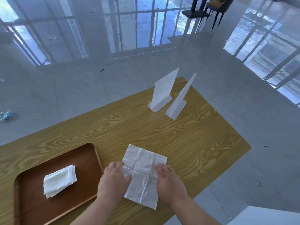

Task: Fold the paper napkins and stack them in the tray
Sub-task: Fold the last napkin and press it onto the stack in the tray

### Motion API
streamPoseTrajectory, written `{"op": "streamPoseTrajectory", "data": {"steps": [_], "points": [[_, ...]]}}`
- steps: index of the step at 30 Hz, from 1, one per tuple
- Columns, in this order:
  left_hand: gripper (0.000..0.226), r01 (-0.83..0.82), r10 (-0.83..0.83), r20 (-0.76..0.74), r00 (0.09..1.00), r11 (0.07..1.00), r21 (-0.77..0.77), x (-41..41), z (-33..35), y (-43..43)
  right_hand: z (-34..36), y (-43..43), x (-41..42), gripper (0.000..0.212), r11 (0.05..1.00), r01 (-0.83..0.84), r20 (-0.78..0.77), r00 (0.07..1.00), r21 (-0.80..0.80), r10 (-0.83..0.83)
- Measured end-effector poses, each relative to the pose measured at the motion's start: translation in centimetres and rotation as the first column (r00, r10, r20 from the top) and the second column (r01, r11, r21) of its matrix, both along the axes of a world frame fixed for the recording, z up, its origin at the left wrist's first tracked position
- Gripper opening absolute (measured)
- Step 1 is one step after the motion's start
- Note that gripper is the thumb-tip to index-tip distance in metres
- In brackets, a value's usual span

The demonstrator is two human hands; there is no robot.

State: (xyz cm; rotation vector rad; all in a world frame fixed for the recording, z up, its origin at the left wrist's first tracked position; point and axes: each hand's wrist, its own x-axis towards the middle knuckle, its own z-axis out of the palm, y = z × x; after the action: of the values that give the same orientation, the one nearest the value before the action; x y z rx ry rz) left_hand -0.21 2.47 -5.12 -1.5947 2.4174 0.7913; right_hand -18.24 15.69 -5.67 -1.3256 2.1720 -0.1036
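A white paper napkin [142, 169] lies unfolded and flat on the wooden table, its crease lines showing. My left hand [113, 179] rests on its left edge with fingers curled down onto the paper. My right hand [167, 179] rests on its right edge in the same way. To the left stands a brown wooden tray [32, 207] holding a small stack of folded white napkins [59, 181].
Two white upright plastic stands [164, 93] [178, 101] sit at the far end of the yellow wood-grain table [146, 127]. The table's right edge runs diagonally close to my right arm. Glossy tiled floor surrounds it, with a chair far back right.
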Motion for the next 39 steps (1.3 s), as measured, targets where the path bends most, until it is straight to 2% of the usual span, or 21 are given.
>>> {"op": "streamPoseTrajectory", "data": {"steps": [2, 3, 5, 7, 10, 15, 17, 19, 22, 25, 27, 31, 36, 39], "points": [[0.059, -0.130, 0.131, -0.034, 0.991, 0.991, 0.015, 0.3, -0.2, -1.3, 0.3, 0.0, 0.4, 0.031, 0.974, 0.227, -0.036, 0.973, -0.005, -0.227], [0.061, -0.168, 0.168, -0.025, 0.985, 0.986, 0.017, 0.2, -0.3, -1.8, 0.6, -0.3, 0.5, 0.030, 0.944, 0.327, -0.017, 0.945, 0.034, -0.327], [0.063, -0.180, 0.180, 0.040, 0.983, 0.984, 0.011, 0.1, -0.6, -2.6, 0.7, -0.7, 0.7, 0.042, 0.882, 0.450, 0.037, 0.888, 0.139, -0.459], [0.060, -0.131, 0.130, 0.123, 0.984, 0.991, 0.006, 0.0, -0.8, -3.0, 0.4, -0.9, 0.8, 0.048, 0.857, 0.487, 0.042, 0.865, 0.165, -0.500], [0.046, -0.067, 0.061, 0.160, 0.985, 0.997, 0.035, -0.2, -1.1, -3.4, -0.2, -1.1, 1.0, 0.038, 0.845, 0.512, 0.023, 0.853, 0.156, -0.522], [0.028, -0.047, 0.035, 0.111, 0.993, 0.993, 0.110, -0.3, -1.3, -3.7, -0.9, -1.6, 1.0, 0.021, 0.848, 0.494, 0.009, 0.863, 0.193, -0.505], [0.027, -0.099, 0.095, 0.032, 0.995, 0.975, 0.197, -0.4, -1.1, -3.8, -0.7, -1.7, 0.8, 0.011, 0.834, 0.525, 0.061, 0.839, 0.171, -0.541], [0.026, -0.191, 0.239, -0.090, 0.967, 0.911, 0.366, -0.2, -0.8, -4.1, -0.3, -2.0, 0.3, 0.006, 0.793, 0.591, 0.184, 0.772, 0.147, -0.609], [0.026, -0.252, 0.477, -0.230, 0.848, 0.747, 0.615, 0.4, 0.6, -4.6, 1.2, -2.5, -0.6, 0.009, 0.696, 0.695, 0.453, 0.571, 0.178, -0.685], [0.030, -0.214, 0.579, -0.308, 0.755, 0.661, 0.719, 1.0, 2.6, -4.9, 3.2, -3.2, -1.3, 0.019, 0.625, 0.755, 0.653, 0.374, 0.198, -0.659], [0.032, -0.197, 0.629, -0.337, 0.700, 0.624, 0.756, 1.4, 4.3, -5.3, 4.7, -3.9, -1.5, 0.034, 0.615, 0.763, 0.733, 0.303, 0.196, -0.609], [0.030, -0.171, 0.699, -0.397, 0.595, 0.593, 0.787, 2.8, 8.1, -6.0, 8.0, -5.5, -1.9, 0.056, 0.662, 0.735, 0.799, 0.306, 0.146, -0.517], [0.020, -0.180, 0.731, -0.456, 0.508, 0.608, 0.773, 5.7, 12.7, -6.9, 12.9, -7.0, -1.8, 0.046, 0.719, 0.695, 0.841, 0.374, 0.026, -0.391], [0.023, -0.226, 0.720, -0.485, 0.497, 0.647, 0.728, 7.4, 14.8, -7.2, 15.3, -7.8, -1.5, 0.043, 0.759, 0.649, 0.834, 0.445, -0.049, -0.326]]}}
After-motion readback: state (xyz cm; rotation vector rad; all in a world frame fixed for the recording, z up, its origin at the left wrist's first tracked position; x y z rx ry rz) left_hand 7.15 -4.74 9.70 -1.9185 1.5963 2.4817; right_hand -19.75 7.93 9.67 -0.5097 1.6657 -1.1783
